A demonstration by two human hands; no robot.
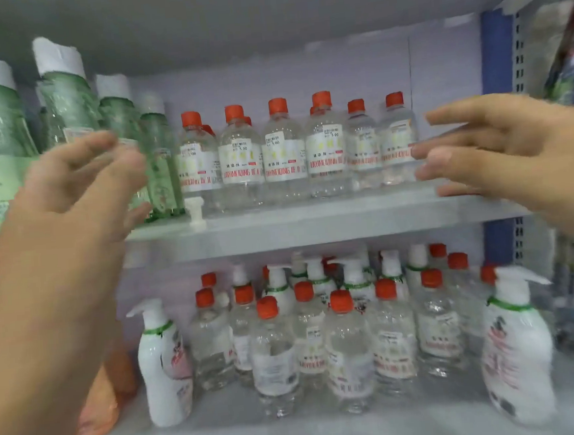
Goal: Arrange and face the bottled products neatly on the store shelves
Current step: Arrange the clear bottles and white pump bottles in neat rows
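left hand (80,185) and right hand (500,152) spread, held nothing, flanked red-capped clear bottles (284,155) on upper shelf (313,225)

on the upper shelf (313,222), six clear red-capped bottles (284,152) stand in the front row (three more red caps peek from behind them). left of that row stand four tall green bottles (71,107). one small white clip (196,212) sits on the shelf's front edge. below the upper shelf, two white pump bottles (165,364) flank the front, with roughly six more behind, blurred.
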